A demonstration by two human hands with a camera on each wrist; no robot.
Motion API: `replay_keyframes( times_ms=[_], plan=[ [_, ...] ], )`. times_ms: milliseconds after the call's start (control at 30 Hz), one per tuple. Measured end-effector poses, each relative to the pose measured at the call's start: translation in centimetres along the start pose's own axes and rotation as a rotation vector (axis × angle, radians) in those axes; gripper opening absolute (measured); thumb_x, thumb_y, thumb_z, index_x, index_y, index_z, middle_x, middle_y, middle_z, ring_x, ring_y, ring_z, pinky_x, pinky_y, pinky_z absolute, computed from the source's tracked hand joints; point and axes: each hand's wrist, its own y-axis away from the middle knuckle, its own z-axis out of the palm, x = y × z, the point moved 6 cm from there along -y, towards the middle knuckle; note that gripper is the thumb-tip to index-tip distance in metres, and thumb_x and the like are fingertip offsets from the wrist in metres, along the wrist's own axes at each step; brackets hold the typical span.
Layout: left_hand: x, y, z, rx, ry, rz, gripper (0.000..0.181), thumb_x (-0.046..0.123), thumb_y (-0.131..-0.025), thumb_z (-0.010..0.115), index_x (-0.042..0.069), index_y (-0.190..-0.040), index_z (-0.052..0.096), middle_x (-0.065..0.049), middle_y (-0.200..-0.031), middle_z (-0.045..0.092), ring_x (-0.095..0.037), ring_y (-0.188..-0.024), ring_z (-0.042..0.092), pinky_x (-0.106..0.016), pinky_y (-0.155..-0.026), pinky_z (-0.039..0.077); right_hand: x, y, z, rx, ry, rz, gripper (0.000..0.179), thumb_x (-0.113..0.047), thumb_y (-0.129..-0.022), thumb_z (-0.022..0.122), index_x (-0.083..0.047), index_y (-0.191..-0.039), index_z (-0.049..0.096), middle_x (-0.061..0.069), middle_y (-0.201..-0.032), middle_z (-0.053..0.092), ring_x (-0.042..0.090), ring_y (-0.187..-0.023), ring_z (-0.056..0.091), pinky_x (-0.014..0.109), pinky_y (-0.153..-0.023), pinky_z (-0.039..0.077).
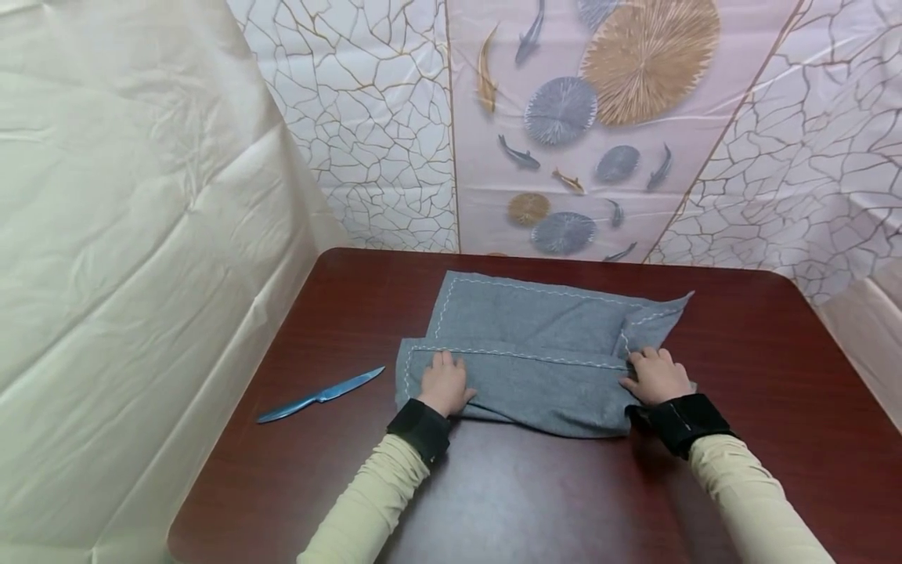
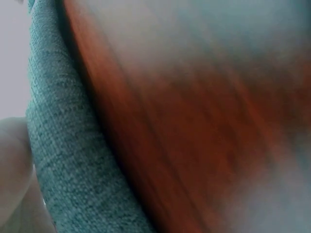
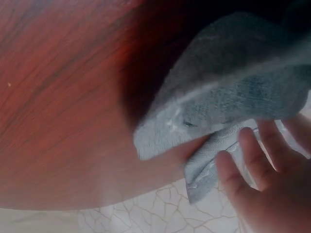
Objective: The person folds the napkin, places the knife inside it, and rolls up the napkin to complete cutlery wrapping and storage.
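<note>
A grey-blue cloth (image 1: 521,388) with white zigzag stitching lies on the table, its near part folded over toward the back. My left hand (image 1: 445,384) rests on the folded layer near its left end, fingers pointing away from me. At the right end, my right hand (image 1: 661,377) touches the fold's edge with spread fingers. The right wrist view shows those fingers (image 3: 233,174) fairly straight against the cloth (image 3: 228,97), whose end is raised off the table. In the left wrist view the cloth's edge (image 2: 77,136) hides most of the left hand.
A blue knife (image 1: 321,395) lies on the dark red-brown table (image 1: 535,493), left of the cloth. The cloth's far right corner is creased and turned over. Patterned sheeting (image 1: 380,125) hangs behind the table, and a pale cover (image 1: 141,258) hangs along the left side.
</note>
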Motion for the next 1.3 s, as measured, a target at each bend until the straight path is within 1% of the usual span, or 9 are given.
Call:
replay_keyframes(
  times_ms=[167, 267, 433, 600, 733, 833, 1033, 1100, 1300],
  plan=[
    [0.1, 0.1, 0.0, -0.012, 0.013, 0.006, 0.062, 0.046, -0.084, 0.059, 0.002, -0.125, 0.051, -0.02, -0.118, 0.043, -0.03, -0.108, 0.041, -0.038, -0.078, 0.046, -0.6, 0.4, -1.3, 0.123, -0.023, -0.102, 0.015, -0.011, -0.073, 0.072, -0.002, -0.075, 0.059, 0.013, -0.077, 0.053, 0.034, -0.077, 0.047, 0.049, -0.062, 0.04],
    [0.0, 0.3, -0.3, -0.019, 0.027, 0.011, 0.061, 0.045, -0.084, 0.059, 0.001, -0.125, 0.051, -0.021, -0.119, 0.043, -0.031, -0.109, 0.041, -0.039, -0.079, 0.046, -1.3, 1.3, -2.5, 0.162, -0.078, -0.185, 0.024, -0.005, -0.072, 0.07, -0.008, -0.066, 0.047, 0.004, -0.065, 0.042, 0.024, -0.064, 0.04, 0.039, -0.057, 0.034],
    [-0.1, 0.4, -1.2, -0.024, 0.091, 0.03, 0.054, 0.039, -0.083, 0.063, 0.0, -0.119, 0.054, -0.021, -0.112, 0.05, -0.033, -0.105, 0.047, -0.042, -0.076, 0.047, -2.7, 3.9, -4.1, 0.235, -0.146, -0.301, 0.045, 0.001, -0.066, 0.072, -0.015, -0.063, 0.03, -0.006, -0.062, 0.022, 0.01, -0.056, 0.024, 0.03, -0.055, 0.023],
    [0.0, 0.2, -2.0, 0.058, 0.158, 0.06, 0.049, 0.029, -0.081, 0.066, 0.002, -0.12, 0.053, -0.019, -0.112, 0.052, -0.033, -0.104, 0.05, -0.043, -0.075, 0.048, -4.7, 6.7, -4.6, 0.279, -0.159, -0.378, 0.046, 0.003, -0.058, 0.075, -0.017, -0.065, 0.034, -0.009, -0.066, 0.024, 0.007, -0.059, 0.024, 0.026, -0.054, 0.024],
    [0.7, -0.1, -3.0, 0.158, 0.14, 0.129, 0.063, 0.024, -0.08, 0.067, 0.01, -0.135, 0.041, -0.017, -0.13, 0.04, -0.032, -0.116, 0.041, -0.045, -0.081, 0.044, -6.3, 8.5, -4.3, 0.188, -0.213, -0.432, 0.044, 0.005, -0.058, 0.072, -0.02, -0.068, 0.037, -0.01, -0.069, 0.029, 0.005, -0.06, 0.027, 0.024, -0.054, 0.026],
    [1.3, -0.3, -3.6, 0.181, 0.094, 0.205, 0.06, 0.021, -0.079, 0.068, 0.018, -0.134, 0.045, -0.015, -0.138, 0.034, -0.031, -0.124, 0.032, -0.049, -0.087, 0.04, -7.3, 9.3, -3.8, 0.024, -0.293, -0.492, 0.042, 0.006, -0.061, 0.069, -0.02, -0.07, 0.036, -0.012, -0.07, 0.028, 0.002, -0.061, 0.027, 0.023, -0.053, 0.025],
    [2.0, 0.9, -4.4, 0.22, 0.069, 0.349, 0.012, 0.017, -0.085, 0.061, 0.019, -0.092, 0.07, -0.005, -0.117, 0.057, -0.022, -0.12, 0.041, -0.054, -0.096, 0.031, -7.0, 9.5, -2.5, -0.355, -0.507, -0.522, 0.034, -0.013, -0.076, 0.07, -0.012, -0.069, 0.037, -0.013, -0.063, 0.022, 0.0, -0.054, 0.019, 0.021, -0.048, 0.022],
    [2.4, 1.9, -4.8, 0.257, 0.084, 0.398, 0.009, 0.018, -0.086, 0.06, 0.016, -0.084, 0.069, -0.002, -0.103, 0.063, -0.02, -0.113, 0.048, -0.055, -0.097, 0.029, -6.4, 9.4, -2.7, -0.372, -0.563, -0.507, 0.033, -0.02, -0.081, 0.068, -0.011, -0.069, 0.039, -0.015, -0.061, 0.023, -0.002, -0.05, 0.018, 0.019, -0.046, 0.022],
    [3.0, 5.4, -5.8, 0.339, 0.129, 0.523, 0.013, 0.014, -0.084, 0.06, 0.015, -0.071, 0.057, 0.002, -0.075, 0.061, -0.017, -0.086, 0.059, -0.046, -0.093, 0.037, -5.2, 7.5, -3.8, -0.133, -0.472, -0.412, 0.022, -0.028, -0.086, 0.062, -0.017, -0.073, 0.049, -0.015, -0.063, 0.041, -0.001, -0.052, 0.036, 0.022, -0.05, 0.034]
  ],
)
